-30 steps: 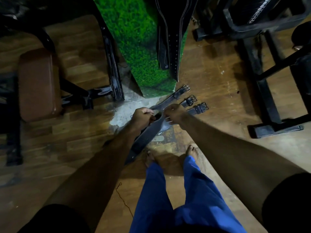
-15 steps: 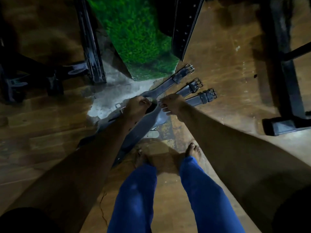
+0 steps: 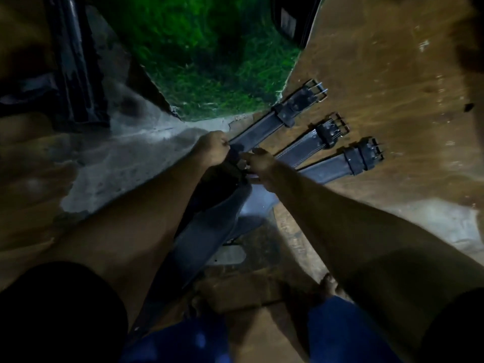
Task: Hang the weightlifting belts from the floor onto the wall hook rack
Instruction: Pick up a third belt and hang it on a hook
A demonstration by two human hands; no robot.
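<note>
- Belts, three, black leather: lie on the wooden floor [image 3: 379, 61] side by side, buckle ends fanned toward the green turf wall panel [image 3: 209, 61]; top belt [image 3: 264, 125], middle belt [image 3: 301, 150], lower belt [image 3: 330, 166].
- Left hand [image 3: 212, 150]: fingers curled round the top belt near its wide part.
- Right hand [image 3: 259, 163]: fingers bent onto the same belt; grip blurred, likely a pinch.
- Hung belt [image 3: 290, 19]: dangles above, hook rack out of view.
- Advice: lift with both hands, keep the buckle free for hooking.
</note>
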